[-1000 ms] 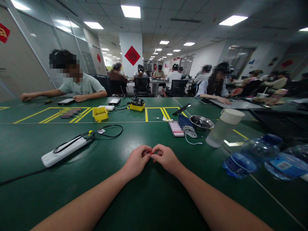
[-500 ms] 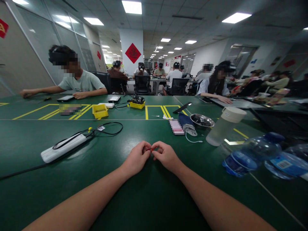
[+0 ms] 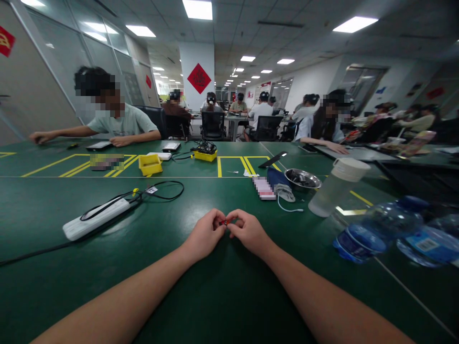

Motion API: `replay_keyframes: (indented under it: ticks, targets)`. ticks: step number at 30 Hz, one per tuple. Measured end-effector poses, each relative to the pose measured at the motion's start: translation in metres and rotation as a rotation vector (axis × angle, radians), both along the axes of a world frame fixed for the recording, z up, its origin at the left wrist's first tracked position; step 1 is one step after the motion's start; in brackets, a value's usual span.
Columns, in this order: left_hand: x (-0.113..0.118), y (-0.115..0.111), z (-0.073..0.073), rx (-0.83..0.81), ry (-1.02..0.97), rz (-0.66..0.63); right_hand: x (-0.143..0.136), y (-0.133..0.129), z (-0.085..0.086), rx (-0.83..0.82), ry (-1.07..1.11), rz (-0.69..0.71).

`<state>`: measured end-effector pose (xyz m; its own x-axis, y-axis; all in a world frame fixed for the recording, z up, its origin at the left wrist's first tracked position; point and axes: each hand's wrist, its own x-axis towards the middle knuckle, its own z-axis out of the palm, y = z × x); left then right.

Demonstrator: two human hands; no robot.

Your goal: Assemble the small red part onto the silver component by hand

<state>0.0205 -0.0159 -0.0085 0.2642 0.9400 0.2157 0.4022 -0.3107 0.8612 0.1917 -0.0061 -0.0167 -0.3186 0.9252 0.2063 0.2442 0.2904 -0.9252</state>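
green tabletop (image 3: pixel 225 296): hands (image 3: pixel 205 234) pinch red piece (image 3: pixel 225 223), seemingly

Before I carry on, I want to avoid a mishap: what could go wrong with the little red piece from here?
The small red piece, pinched between the left hand and right hand, might slip and drop onto the green table.

The fingers cover much of it, so a poor grip could go unnoticed.

If the right hand swings forward, it might snag the white cable.
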Motion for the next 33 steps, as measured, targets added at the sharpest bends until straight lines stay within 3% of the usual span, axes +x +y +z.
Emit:
replay_keyframes:
  ticks: [18,25,28,33]
  targets:
    - [-0.0020,0.0015,0.0067,-0.120,-0.177,0.063,-0.0002,-0.0017,0.0055,0.002,0.010,-0.055]
    - [-0.0031,0.0029,0.0058,-0.179,-0.170,-0.006,0.0020,0.0005,0.0046,0.036,0.045,-0.031]
    - [-0.0022,0.0042,0.0028,-0.201,-0.262,-0.020,0.0025,0.0019,0.0048,0.048,0.081,-0.008]
    - [-0.0012,0.0046,0.0007,-0.275,-0.389,-0.020,0.0017,0.0054,0.0019,-0.116,0.237,-0.024]
